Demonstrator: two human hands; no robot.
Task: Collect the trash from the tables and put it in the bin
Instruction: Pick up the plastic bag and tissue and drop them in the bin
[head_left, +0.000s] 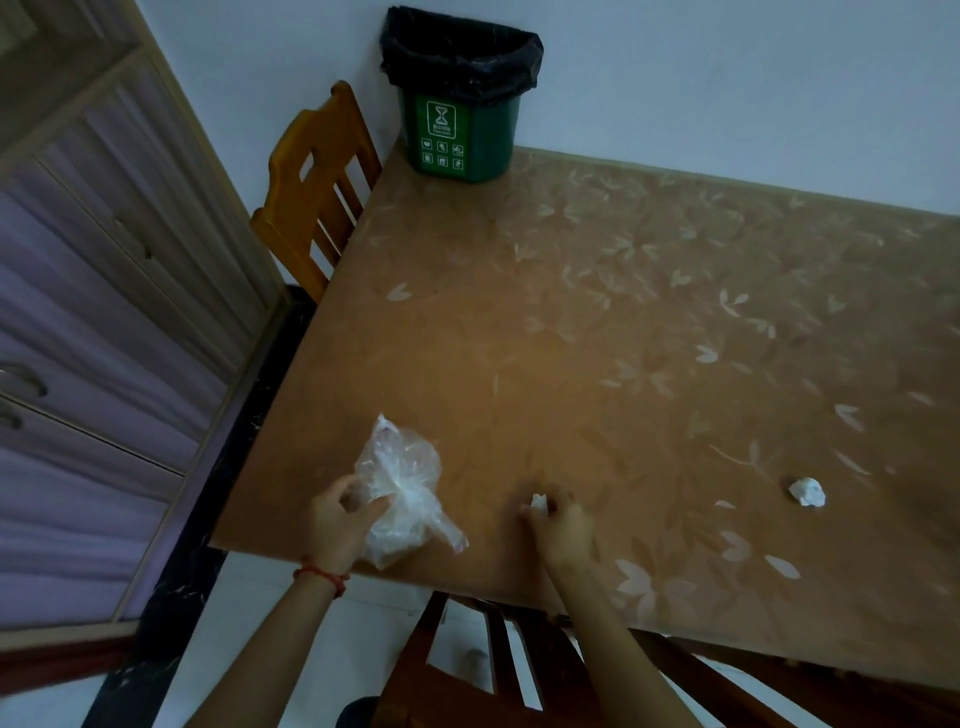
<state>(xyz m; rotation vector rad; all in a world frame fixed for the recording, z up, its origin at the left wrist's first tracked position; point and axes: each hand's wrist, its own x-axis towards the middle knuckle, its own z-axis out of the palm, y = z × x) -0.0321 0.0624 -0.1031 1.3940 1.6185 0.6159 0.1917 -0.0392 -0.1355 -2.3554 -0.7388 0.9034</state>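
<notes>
Left hand (340, 525) had its grip closed on a clear plastic bag (400, 486) at the tabletop's (597, 322) near edge. Right hand (563, 527) pinched a small paper wad (539, 502). A crumpled tissue (807, 491) lay well right. Green bin (462, 104) stood at the far corner.

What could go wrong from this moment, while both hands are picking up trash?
1. The plastic bag lies at the table's near edge; the left hand seems to grip it only loosely, so it may slide off.
2. The right hand pinches a small paper ball that may drop before reaching the far bin.
3. The second paper ball may be forgotten.
</notes>
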